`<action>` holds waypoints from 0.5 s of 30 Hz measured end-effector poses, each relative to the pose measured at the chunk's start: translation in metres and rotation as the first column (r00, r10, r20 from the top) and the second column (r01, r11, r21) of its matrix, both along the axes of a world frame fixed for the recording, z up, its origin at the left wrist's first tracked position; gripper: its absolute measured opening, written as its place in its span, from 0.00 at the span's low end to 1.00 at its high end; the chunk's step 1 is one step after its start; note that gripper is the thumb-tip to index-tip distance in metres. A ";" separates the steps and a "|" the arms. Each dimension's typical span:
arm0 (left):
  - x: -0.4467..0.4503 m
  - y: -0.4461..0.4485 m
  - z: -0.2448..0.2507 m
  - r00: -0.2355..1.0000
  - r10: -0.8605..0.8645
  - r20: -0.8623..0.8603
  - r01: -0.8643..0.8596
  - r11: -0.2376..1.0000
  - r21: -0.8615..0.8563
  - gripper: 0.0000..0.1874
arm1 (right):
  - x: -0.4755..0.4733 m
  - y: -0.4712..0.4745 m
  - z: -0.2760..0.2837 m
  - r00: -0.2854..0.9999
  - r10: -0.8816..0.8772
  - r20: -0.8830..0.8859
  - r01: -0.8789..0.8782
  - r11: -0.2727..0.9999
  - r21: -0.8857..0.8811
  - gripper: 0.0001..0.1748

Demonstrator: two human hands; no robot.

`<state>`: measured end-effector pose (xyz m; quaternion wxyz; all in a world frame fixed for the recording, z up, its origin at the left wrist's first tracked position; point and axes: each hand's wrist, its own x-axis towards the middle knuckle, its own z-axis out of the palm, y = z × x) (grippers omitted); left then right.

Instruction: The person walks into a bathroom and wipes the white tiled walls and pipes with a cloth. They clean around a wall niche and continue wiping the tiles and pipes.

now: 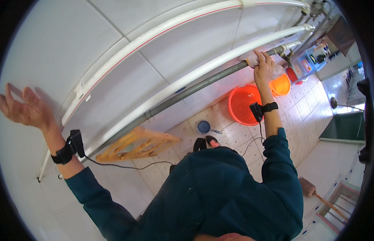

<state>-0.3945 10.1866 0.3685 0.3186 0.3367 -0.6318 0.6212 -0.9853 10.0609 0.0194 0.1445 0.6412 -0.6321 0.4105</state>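
At the upper right, my right hand (264, 70) is closed around a translucent plastic bag (277, 71), pressed against the grey metal pipe (202, 85). Part of the bag shows on both sides of the fingers; what it contains cannot be told. My left hand (27, 108) is raised at the far left beside the tiled wall, fingers apart and holding nothing. A white pipe (187, 76) runs just above the grey one, and a white pipe with a red line (144, 40) curves higher on the wall. Both wrists wear black straps with small cabled devices.
Below stand a red plastic basin (244, 104), an orange bucket (280, 86) and a blue-grey dipper (203, 127). A wooden rack (138, 144) is at the wall's foot. A brass valve (287, 56), plastic shelf (306, 63) and broom (307, 187) are at right.
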 end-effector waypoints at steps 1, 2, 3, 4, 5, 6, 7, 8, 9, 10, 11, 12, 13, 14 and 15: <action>0.002 0.000 -0.001 1.000 0.016 0.006 -0.016 1.000 0.002 0.26 | 0.012 0.004 0.000 0.999 -0.017 -0.036 0.017 1.000 0.008 0.30; 0.003 -0.001 -0.002 1.000 -0.004 -0.021 0.004 1.000 0.016 0.25 | 0.031 0.011 -0.001 0.995 -0.040 -0.091 0.043 0.998 0.037 0.28; 0.003 -0.001 -0.003 0.999 -0.023 -0.048 0.025 0.999 0.028 0.25 | 0.056 0.020 -0.002 0.997 0.000 -0.077 0.008 0.994 0.105 0.26; 0.002 -0.001 -0.005 0.991 -0.077 -0.108 0.083 0.995 0.051 0.24 | 0.085 0.033 -0.003 0.994 0.069 -0.089 -0.061 0.994 0.087 0.25; 0.000 -0.001 -0.006 0.982 -0.126 -0.143 0.143 0.983 0.117 0.24 | 0.116 0.049 -0.005 0.980 0.141 -0.139 -0.129 0.988 0.088 0.24; -0.002 -0.001 -0.007 0.986 -0.093 -0.141 0.102 0.993 0.058 0.24 | 0.149 0.067 -0.007 0.955 0.270 -0.124 -0.262 0.962 0.078 0.27; -0.004 0.000 -0.008 0.992 -0.057 -0.116 0.062 0.997 0.043 0.23 | 0.181 0.086 -0.009 0.908 0.413 -0.073 -0.406 0.909 0.091 0.26; -0.006 0.000 -0.008 0.995 -0.037 -0.093 0.038 0.999 0.012 0.23 | 0.210 0.104 -0.009 0.838 0.542 -0.072 -0.538 0.841 0.061 0.25; -0.008 -0.001 -0.008 0.994 -0.062 -0.093 0.062 0.998 -0.003 0.23 | 0.234 0.119 -0.007 0.760 0.650 -0.006 -0.648 0.758 0.081 0.27; -0.010 -0.001 -0.008 0.990 -0.103 -0.093 0.101 0.994 -0.031 0.23 | 0.252 0.131 -0.002 0.646 0.763 0.026 -0.762 0.644 0.069 0.29; -0.012 -0.001 -0.008 0.985 -0.156 -0.074 0.153 0.987 -0.046 0.23 | 0.264 0.138 0.004 0.574 0.800 0.172 -0.819 0.566 0.099 0.30; -0.014 0.002 -0.008 0.982 -0.160 -0.096 0.159 0.987 -0.023 0.22 | 0.271 0.141 0.011 0.468 0.836 0.287 -0.882 0.459 0.105 0.31; -0.017 0.007 -0.009 0.979 -0.175 -0.106 0.176 0.984 0.008 0.22 | 0.274 0.142 0.020 0.344 0.858 0.382 -0.939 0.326 0.111 0.32; -0.021 0.016 -0.012 0.974 -0.181 -0.140 0.190 0.980 0.059 0.22 | 0.273 0.141 0.029 0.155 0.661 0.734 -0.988 0.102 0.117 0.38; -0.027 0.030 -0.018 0.963 -0.172 -0.205 0.188 0.980 0.062 0.22 | 0.269 0.140 0.038 0.058 0.417 0.907 -0.997 -0.024 0.075 0.39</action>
